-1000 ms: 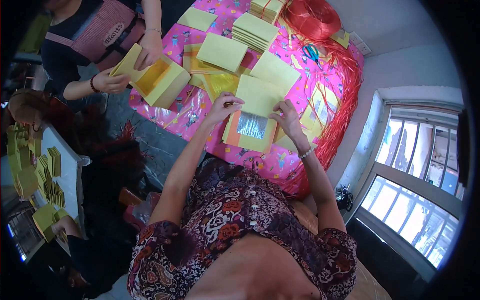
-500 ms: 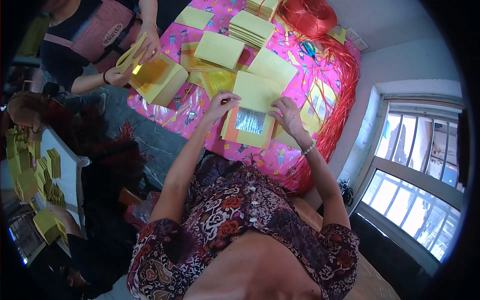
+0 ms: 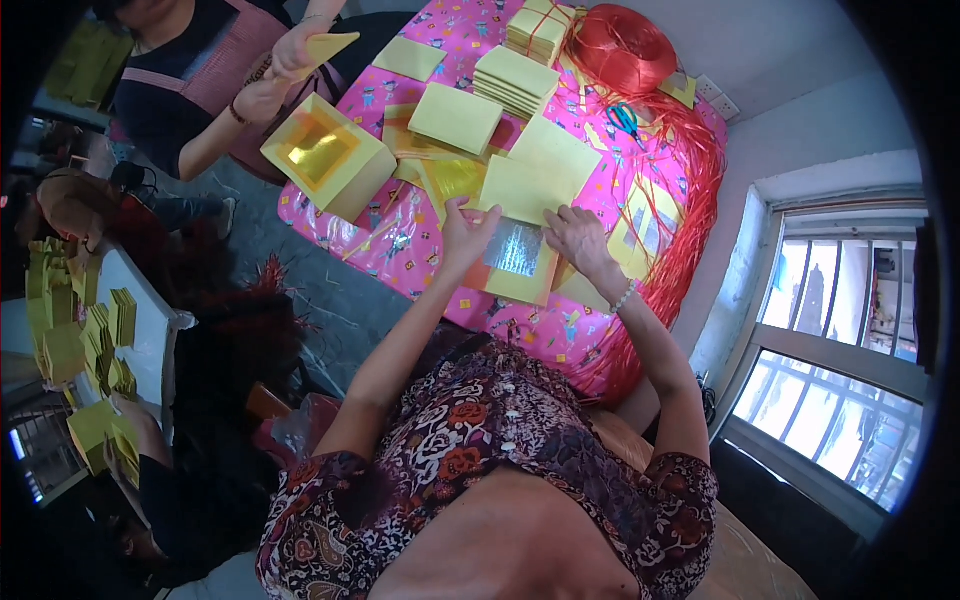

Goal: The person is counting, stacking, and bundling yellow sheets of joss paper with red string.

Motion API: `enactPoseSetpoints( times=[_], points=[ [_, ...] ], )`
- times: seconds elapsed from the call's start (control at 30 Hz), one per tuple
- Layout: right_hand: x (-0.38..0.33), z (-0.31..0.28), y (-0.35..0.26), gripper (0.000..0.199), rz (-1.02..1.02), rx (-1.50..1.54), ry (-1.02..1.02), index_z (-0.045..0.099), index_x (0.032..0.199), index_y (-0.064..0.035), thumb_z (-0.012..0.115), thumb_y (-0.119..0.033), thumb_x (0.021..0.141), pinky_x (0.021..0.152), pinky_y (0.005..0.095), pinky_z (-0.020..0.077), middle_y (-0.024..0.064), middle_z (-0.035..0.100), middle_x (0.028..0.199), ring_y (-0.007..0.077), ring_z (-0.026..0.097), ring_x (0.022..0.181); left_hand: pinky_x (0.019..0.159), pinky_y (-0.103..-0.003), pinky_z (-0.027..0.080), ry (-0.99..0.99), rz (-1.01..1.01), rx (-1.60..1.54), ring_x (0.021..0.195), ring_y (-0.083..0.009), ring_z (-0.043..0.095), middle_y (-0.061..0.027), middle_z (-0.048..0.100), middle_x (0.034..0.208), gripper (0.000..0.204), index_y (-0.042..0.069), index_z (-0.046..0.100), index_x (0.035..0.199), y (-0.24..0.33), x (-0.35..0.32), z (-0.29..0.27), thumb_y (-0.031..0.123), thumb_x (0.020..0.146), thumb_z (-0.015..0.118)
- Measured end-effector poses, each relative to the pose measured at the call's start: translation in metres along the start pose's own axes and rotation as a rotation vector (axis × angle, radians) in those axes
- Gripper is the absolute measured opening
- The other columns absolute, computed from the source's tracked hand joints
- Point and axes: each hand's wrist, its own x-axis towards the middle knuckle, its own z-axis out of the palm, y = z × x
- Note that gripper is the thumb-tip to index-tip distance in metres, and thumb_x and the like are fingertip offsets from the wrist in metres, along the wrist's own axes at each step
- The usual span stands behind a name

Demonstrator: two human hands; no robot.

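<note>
Straight ahead of me on the table is a yellow paper sheet with a silver foil square [image 3: 516, 248] and orange side strips. A plain yellow paper [image 3: 520, 190] covers its far part. My left hand [image 3: 467, 237] pinches the left edge of the plain paper, thumb and fingers closed near its lower corner. Closed fingers of my right hand [image 3: 582, 243] are on its lower right corner, beside the foil square. What lies under my fingertips is partly hidden.
Stacks of folded yellow paper [image 3: 516, 80] stand farther back, near a red plastic twine coil [image 3: 622, 48] and teal scissors [image 3: 624, 120]. Loose red strands [image 3: 690, 215] run down the right. At left, a co-worker's hands [image 3: 275, 85] hold folded paper above a gold-foil stack [image 3: 325, 150].
The plain paper's near edge stays between my hands, which have shifted only slightly. The co-worker has raised the folded paper away from the gold-foil stack. The whole view has turned a little.
</note>
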Motion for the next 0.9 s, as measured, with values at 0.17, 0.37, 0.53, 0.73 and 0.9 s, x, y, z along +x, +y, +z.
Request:
enactPoseSetpoints(
  times=[0.17, 0.37, 0.53, 0.73, 0.9],
  points=[
    [0.001, -0.001, -0.003, 0.035, 0.059, 0.057, 0.019, 0.059, 0.108, -0.0105, 0.067, -0.034, 0.084, 0.072, 0.0367, 0.0495, 0.0079, 0.055, 0.092, 0.0237, 0.059, 0.087, 0.055, -0.029, 0.054, 0.011, -0.307, -0.487, 0.063, -0.0164, 0.062, -0.0121, 0.059, 0.096, 0.051, -0.001, 0.04, 0.125, -0.008, 0.026, 0.026, 0.009, 0.084, 0.069],
    [-0.003, 0.003, 0.0, 0.055, 0.603, 0.655, 0.342, 0.049, 0.124, 0.0037, 0.07, -0.03, 0.085, 0.086, 0.0368, 0.0494, 0.0175, 0.056, 0.113, 0.0276, 0.059, 0.101, 0.052, -0.024, 0.052, -0.083, -0.182, -0.448, 0.068, -0.0131, 0.061, -0.0079, 0.058, 0.104, 0.032, 0.002, 0.05, 0.118, 0.039, 0.013, 0.027, 0.002, 0.087, 0.059],
    [-0.048, -0.021, 0.013, 0.041, 0.88, 1.696, 0.443, 0.046, 0.127, 0.0056, 0.061, -0.012, 0.093, 0.089, 0.0319, 0.0491, 0.0113, 0.064, 0.113, 0.0179, 0.062, 0.099, 0.063, -0.023, 0.053, -0.303, 0.116, -0.43, 0.084, -0.012, 0.061, -0.0073, 0.057, 0.104, 0.034, 0.004, 0.049, 0.12, 0.071, -0.032, 0.049, 0.002, 0.088, 0.059],
    [-0.152, -0.052, 0.018, 0.036, 0.977, 1.625, 0.729, 0.043, 0.131, 0.0037, 0.051, -0.008, 0.097, 0.096, 0.0347, 0.0477, 0.0141, 0.057, 0.125, 0.0205, 0.058, 0.112, 0.079, -0.03, 0.052, -0.749, 0.284, -0.203, 0.092, -0.0187, 0.061, -0.0128, 0.054, 0.112, 0.046, 0.0, 0.045, 0.125, 0.023, -0.122, 0.069, 0.008, 0.084, 0.065],
    [-0.223, -0.027, -0.011, 0.038, 1.1, 1.75, 0.563, 0.043, 0.133, 0.0011, 0.052, -0.009, 0.097, 0.096, 0.0341, 0.0472, 0.012, 0.059, 0.125, 0.0192, 0.059, 0.11, 0.089, -0.045, 0.049, -0.816, 0.693, 0.397, 0.107, -0.0367, 0.056, -0.0222, 0.052, 0.117, 0.052, 0.002, 0.046, 0.129, -0.048, -0.143, 0.073, 0.009, 0.082, 0.066]
  ],
)
